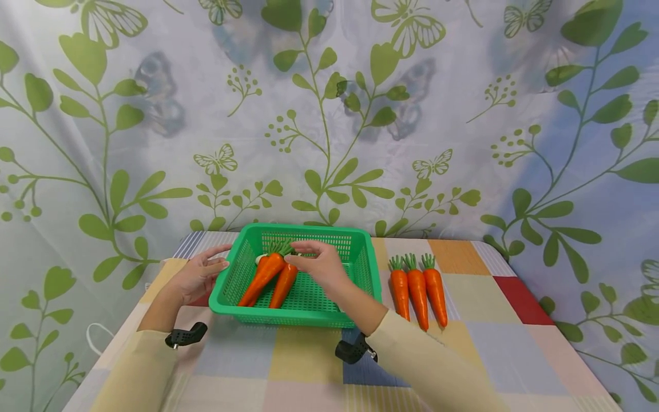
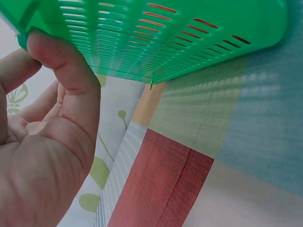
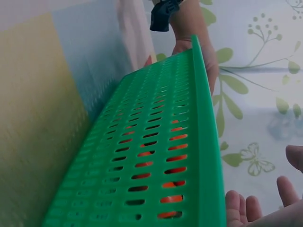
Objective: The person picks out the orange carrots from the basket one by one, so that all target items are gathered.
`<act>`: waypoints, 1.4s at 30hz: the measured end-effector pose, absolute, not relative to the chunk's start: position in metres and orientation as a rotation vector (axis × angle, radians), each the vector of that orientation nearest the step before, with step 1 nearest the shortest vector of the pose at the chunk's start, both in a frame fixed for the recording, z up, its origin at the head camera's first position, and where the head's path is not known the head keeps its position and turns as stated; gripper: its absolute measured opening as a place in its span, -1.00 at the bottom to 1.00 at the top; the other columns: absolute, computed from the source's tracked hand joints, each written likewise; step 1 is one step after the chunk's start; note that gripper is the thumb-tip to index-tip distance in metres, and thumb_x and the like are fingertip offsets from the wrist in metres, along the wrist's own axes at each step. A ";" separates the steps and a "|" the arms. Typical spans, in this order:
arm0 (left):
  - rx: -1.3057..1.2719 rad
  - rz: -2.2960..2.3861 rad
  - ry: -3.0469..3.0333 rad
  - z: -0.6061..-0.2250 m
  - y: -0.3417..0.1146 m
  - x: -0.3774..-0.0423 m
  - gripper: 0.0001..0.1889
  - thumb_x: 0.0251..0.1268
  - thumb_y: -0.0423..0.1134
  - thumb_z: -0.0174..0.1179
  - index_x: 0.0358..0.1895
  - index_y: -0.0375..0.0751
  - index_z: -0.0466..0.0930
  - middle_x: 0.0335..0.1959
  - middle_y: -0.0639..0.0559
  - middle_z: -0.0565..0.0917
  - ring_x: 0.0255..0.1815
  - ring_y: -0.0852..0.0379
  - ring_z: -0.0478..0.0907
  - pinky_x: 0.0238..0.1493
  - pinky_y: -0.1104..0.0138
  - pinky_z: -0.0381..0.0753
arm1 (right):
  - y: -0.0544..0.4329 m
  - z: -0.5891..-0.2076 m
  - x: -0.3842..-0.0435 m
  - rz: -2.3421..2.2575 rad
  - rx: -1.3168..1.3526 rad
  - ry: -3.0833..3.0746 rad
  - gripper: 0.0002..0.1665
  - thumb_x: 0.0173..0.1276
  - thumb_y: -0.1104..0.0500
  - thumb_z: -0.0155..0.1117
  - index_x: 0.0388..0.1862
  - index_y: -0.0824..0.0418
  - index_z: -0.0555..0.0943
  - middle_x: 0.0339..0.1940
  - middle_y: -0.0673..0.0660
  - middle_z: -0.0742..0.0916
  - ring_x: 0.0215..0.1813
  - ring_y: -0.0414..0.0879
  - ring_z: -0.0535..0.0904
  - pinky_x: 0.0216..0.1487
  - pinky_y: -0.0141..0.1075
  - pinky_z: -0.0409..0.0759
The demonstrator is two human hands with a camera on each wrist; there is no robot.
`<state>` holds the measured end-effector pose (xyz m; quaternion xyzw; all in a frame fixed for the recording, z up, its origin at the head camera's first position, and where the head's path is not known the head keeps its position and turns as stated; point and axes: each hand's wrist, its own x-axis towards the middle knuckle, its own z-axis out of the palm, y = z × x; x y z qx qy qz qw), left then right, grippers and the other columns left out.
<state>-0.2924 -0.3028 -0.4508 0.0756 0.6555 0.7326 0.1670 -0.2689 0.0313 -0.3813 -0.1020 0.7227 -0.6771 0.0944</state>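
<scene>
A green plastic basket stands on the table with several orange carrots in its left half, their green tops toward the back. A small white piece of something shows beside the tops. My left hand is at the basket's left rim; in the left wrist view its thumb touches the rim from outside. Over the basket, my right hand has thumb and forefinger beside the carrot tops. In the right wrist view its fingers are spread apart above the rim, with nothing seen between them.
Three more carrots lie side by side to the right of the basket. A patchwork-patterned cloth covers the table. Behind it hangs a curtain printed with leaves and butterflies. A white cable loops by the left table edge.
</scene>
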 end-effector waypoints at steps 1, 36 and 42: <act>0.216 2.087 1.866 -0.451 -0.303 -0.292 -0.31 0.59 -0.30 0.08 0.62 -0.20 -0.05 -0.19 0.15 0.68 -0.16 0.21 0.75 -0.07 0.26 0.79 | 0.029 -0.382 -0.270 -2.011 -0.291 2.148 -0.57 0.29 0.10 0.52 0.15 0.06 0.73 0.21 0.15 0.69 0.10 -0.02 0.72 0.20 -0.03 0.70; 0.275 2.123 1.786 -0.451 -0.309 -0.303 -0.35 0.61 -0.34 0.02 0.61 -0.21 -0.06 -0.19 0.14 0.69 -0.16 0.22 0.76 -0.06 0.28 0.79 | -0.011 -0.396 -0.308 -1.877 -0.056 2.054 -0.52 0.27 0.05 0.55 0.18 -0.07 0.70 0.31 0.16 0.63 0.22 0.12 0.65 0.30 0.02 0.62; 0.266 2.110 1.808 -0.450 -0.309 -0.302 -0.34 0.61 -0.33 0.04 0.61 -0.21 -0.06 -0.19 0.14 0.69 -0.15 0.21 0.75 -0.04 0.27 0.78 | -0.014 -0.397 -0.307 -1.794 -0.067 2.100 -0.52 0.27 0.04 0.55 0.18 -0.09 0.70 0.46 0.16 0.53 0.26 0.12 0.63 0.29 0.00 0.63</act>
